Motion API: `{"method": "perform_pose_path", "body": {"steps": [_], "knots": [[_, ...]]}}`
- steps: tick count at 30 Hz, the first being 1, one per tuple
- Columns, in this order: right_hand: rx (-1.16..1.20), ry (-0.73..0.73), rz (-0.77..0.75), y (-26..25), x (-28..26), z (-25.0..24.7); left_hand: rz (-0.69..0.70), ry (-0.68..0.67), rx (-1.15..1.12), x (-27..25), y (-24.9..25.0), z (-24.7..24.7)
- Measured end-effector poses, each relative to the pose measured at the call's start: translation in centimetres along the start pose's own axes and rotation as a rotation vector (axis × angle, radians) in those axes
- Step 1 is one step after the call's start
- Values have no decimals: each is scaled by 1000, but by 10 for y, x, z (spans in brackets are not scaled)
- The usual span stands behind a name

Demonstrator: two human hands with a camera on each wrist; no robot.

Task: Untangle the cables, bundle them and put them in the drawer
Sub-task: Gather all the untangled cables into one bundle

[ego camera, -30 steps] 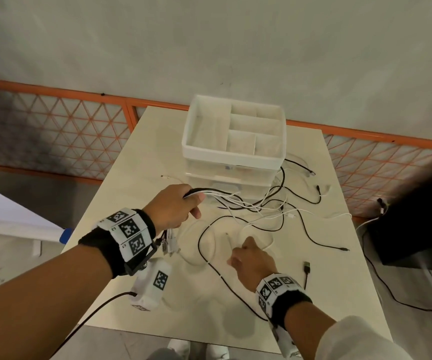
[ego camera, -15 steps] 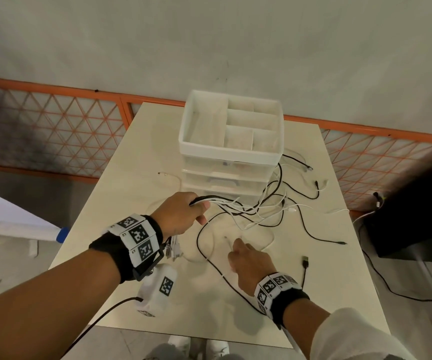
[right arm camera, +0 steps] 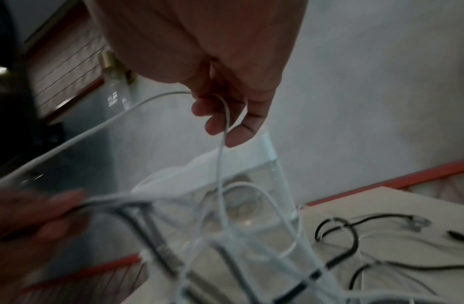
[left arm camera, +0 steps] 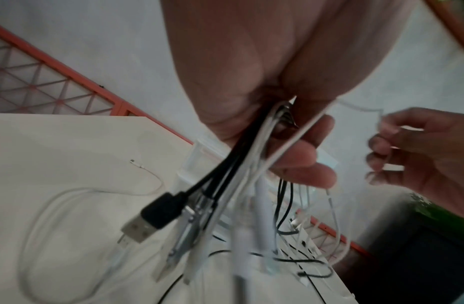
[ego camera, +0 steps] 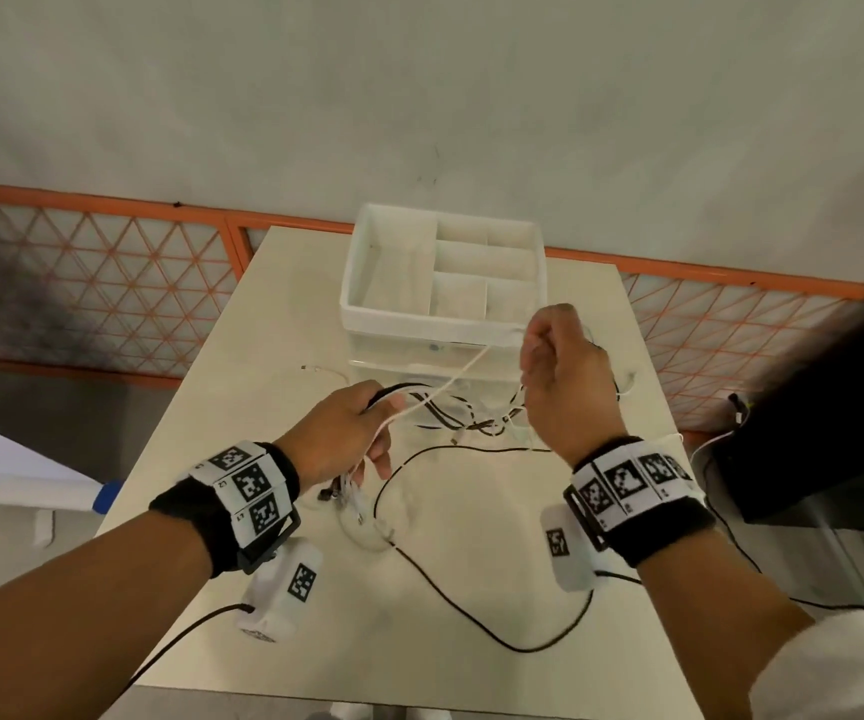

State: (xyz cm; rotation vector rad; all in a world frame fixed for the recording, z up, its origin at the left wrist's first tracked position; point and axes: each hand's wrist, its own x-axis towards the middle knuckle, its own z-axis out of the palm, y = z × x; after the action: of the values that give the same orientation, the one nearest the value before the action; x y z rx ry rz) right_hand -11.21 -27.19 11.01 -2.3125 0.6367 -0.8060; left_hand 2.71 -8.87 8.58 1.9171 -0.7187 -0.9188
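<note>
My left hand (ego camera: pixel 351 433) (left arm camera: pixel 290 144) grips a bunch of black and white cables (left arm camera: pixel 241 164) above the table; their plug ends, among them a black USB plug (left arm camera: pixel 150 220), hang below my fist. My right hand (ego camera: pixel 559 366) (right arm camera: pixel 225 119) is raised in front of the drawer unit and pinches one white cable (ego camera: pixel 450 387) (right arm camera: pixel 223 144) that runs taut back to my left hand. More tangled black and white cables (ego camera: pixel 476 418) lie on the table between both hands. The white drawer unit (ego camera: pixel 440 324) stands at the table's far end, its top tray open and divided into compartments.
The pale table (ego camera: pixel 273 314) stands against a grey wall with an orange mesh fence (ego camera: pixel 81 283) behind it. A long black cable (ego camera: pixel 445 579) loops over the near part of the table. A loose white cable (left arm camera: pixel 69 195) lies at the left. A dark object (ego camera: pixel 824 433) sits right of the table.
My right hand has lifted from the table to in front of the drawer unit, pulling one white cable up and taut. My left hand still grips the bunch.
</note>
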Motion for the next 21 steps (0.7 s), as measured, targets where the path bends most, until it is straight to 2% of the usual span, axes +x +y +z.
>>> {"method": "perform_pose_path", "body": {"steps": [4,6,7,11,12,14,16,17,19,21], "knots": [[27,175,117,13,16,-27,-20,73,-120,5,1,-13],[6,169,148,23,20,-29,-37,91,-218,7,3,-18],[-54,104,167,31,21,-29,-40,97,-266,8,4,-21],[-421,-305,319,79,13,-23,-13,102,-373,11,14,-32],[-498,-369,371,90,10,-23,1,90,-356,10,16,-34],[-522,-369,502,103,8,-27,24,52,-296,9,18,-37],[-340,-251,626,107,13,-32,26,23,-201,8,19,-38],[-176,-164,638,107,18,-35,15,23,-151,8,19,-37],[157,-3,584,96,28,-42,-21,52,-71,10,16,-35],[363,89,470,80,37,-47,-48,98,-11,13,13,-33]]}}
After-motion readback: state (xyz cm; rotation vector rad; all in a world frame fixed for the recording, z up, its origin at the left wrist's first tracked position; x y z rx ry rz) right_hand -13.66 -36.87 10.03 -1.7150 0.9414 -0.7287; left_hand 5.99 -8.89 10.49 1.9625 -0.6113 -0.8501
